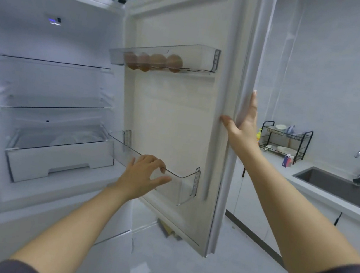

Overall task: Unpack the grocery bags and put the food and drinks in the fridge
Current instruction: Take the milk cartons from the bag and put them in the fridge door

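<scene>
A grey-tiled kitchen surrounds you, with the bench [301, 183], its sink [337, 187] and a dish rack [286, 140] beyond your right hand [244, 126], and the fridge [50, 87] standing open ahead of your left hand [140, 177]. Your right hand lies flat along the outer edge of the fridge door [173, 112], fingers straight and thumb spread onto the inner side. Your left hand is at the rim of the lower door bin [185, 187], fingers loosely bent and thumb splayed, while brown eggs [155, 62] sit in the upper door bin [198, 57] above it.
</scene>
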